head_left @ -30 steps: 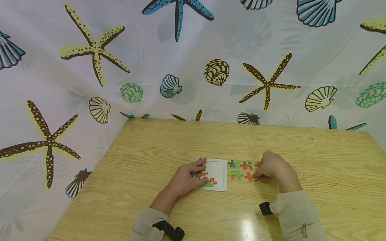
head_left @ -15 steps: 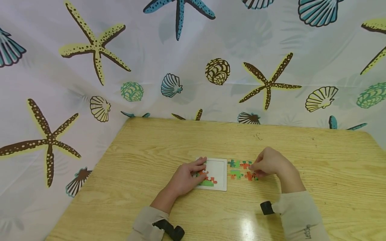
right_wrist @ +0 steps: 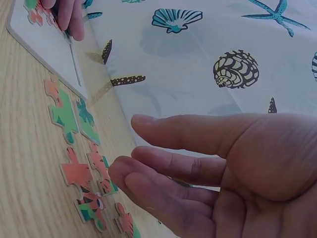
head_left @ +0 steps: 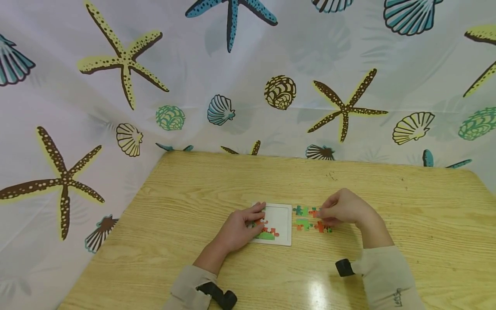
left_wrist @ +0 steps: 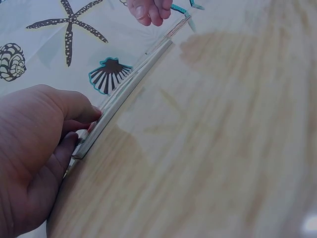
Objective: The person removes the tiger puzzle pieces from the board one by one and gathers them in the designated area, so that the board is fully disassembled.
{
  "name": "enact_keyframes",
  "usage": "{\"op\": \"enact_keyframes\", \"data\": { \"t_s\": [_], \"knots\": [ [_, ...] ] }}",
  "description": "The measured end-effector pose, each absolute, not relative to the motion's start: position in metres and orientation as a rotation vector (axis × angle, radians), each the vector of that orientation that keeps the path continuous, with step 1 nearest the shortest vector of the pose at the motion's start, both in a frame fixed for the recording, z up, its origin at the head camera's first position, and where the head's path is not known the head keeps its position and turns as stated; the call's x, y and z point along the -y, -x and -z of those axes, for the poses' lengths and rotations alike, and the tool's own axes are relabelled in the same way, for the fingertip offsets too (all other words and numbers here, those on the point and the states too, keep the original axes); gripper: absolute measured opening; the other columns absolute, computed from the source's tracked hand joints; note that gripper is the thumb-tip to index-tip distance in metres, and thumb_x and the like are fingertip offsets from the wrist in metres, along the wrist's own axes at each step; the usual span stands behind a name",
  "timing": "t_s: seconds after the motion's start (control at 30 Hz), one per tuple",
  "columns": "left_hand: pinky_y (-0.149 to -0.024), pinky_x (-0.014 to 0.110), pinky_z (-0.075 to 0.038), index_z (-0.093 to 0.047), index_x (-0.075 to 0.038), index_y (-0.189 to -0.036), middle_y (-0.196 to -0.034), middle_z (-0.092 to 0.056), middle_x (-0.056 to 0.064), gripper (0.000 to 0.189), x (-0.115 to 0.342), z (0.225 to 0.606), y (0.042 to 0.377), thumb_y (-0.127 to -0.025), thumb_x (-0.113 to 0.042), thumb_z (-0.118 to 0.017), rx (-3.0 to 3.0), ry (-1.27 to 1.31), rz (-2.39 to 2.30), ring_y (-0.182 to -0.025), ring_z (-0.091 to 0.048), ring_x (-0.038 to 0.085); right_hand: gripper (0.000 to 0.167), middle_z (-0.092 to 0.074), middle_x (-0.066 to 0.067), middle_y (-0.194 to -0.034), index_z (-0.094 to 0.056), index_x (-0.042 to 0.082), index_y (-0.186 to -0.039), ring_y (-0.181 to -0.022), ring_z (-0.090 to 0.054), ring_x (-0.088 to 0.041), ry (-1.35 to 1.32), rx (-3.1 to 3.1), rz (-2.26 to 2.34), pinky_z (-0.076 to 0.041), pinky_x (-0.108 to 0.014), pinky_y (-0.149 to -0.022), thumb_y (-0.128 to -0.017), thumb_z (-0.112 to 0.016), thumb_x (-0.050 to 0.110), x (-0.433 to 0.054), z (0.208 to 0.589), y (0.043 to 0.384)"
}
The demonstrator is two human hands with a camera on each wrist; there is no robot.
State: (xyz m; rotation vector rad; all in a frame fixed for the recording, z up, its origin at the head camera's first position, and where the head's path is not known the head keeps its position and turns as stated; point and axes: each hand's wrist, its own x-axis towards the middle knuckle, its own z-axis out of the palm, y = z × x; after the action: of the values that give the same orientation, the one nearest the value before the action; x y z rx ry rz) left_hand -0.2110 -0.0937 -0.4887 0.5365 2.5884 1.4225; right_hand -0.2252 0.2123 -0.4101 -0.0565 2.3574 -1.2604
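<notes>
Beige sleeves (head_left: 387, 275) come in nearest to me, each with a black wrist camera (head_left: 344, 268). Left hand (head_left: 241, 231) rests on the left side of the white puzzle tray (head_left: 280, 217), fingers laid out rather than clenched. Right hand (head_left: 345, 211) is released: loosely curved over the right end of the loose pieces (head_left: 303, 224). These lie in two rows just beside the tray's right edge, so tray and pieces are both between the hands. Fitted pieces (head_left: 267, 235), orange and green, lie along the tray's left and near sides, partly under the left hand.

View check. From the head camera I see fingertips overlap the upper row and cannot judge contact; the right wrist camera shows me thumb and fingers parted, plus a row-end piece (right_wrist: 125, 219) that the hand covers from above. Left wrist gives me the tray edge-on, flat on the glossy wooden table (head_left: 193, 181), with reflections on the wood. Farthest back, white cloth (head_left: 248, 64) printed with starfish and shells hangs behind the table.
</notes>
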Motion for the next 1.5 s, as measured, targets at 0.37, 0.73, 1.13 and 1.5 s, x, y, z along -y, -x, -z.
{"op": "enact_keyframes", "data": {
  "t_s": [0.37,0.73,1.13,1.5],
  "knots": [
    [-0.116,0.041,-0.039,-0.063,0.0,-0.132,-0.152,-0.049,-0.002,0.039,0.094,0.487,0.21,-0.095,-0.013,-0.069,-2.591,-0.538,-1.413,-0.147,-0.038,0.018,0.023,-0.075,-0.012,-0.091,-0.072,-0.004,-0.099,-0.073,-0.07,-0.013,0.078,-2.351,1.276,-0.061,-0.03,-0.07,-0.088,-0.077,0.016,-0.207,0.412,0.227],
    [-0.116,0.043,-0.039,-0.063,0.001,-0.131,-0.151,-0.05,0.0,0.039,0.095,0.486,0.21,-0.095,-0.013,-0.068,-2.603,-0.558,-1.409,-0.146,-0.039,0.02,0.028,-0.075,-0.01,-0.089,-0.069,-0.005,-0.104,-0.074,-0.07,-0.015,0.107,-2.319,1.307,-0.062,-0.031,-0.071,-0.088,-0.077,0.016,-0.202,0.412,0.228],
    [-0.117,0.041,-0.039,-0.065,0.001,-0.13,-0.152,-0.049,-0.002,0.037,0.094,0.488,0.209,-0.095,-0.011,-0.068,-2.559,-0.526,-1.451,-0.147,-0.038,0.018,0.028,-0.076,-0.012,-0.091,-0.069,-0.006,-0.107,-0.076,-0.071,-0.017,0.153,-2.262,1.339,-0.062,-0.034,-0.074,-0.089,-0.075,0.014,-0.195,0.414,0.227],
    [-0.117,0.041,-0.038,-0.066,0.001,-0.129,-0.152,-0.05,-0.002,0.036,0.094,0.487,0.21,-0.096,-0.011,-0.067,-2.546,-0.523,-1.473,-0.147,-0.038,0.018,0.026,-0.076,-0.011,-0.09,-0.069,-0.008,-0.106,-0.082,-0.074,-0.022,0.249,-2.242,1.38,-0.063,-0.037,-0.077,-0.088,-0.075,0.011,-0.18,0.421,0.227]
  ]
}}
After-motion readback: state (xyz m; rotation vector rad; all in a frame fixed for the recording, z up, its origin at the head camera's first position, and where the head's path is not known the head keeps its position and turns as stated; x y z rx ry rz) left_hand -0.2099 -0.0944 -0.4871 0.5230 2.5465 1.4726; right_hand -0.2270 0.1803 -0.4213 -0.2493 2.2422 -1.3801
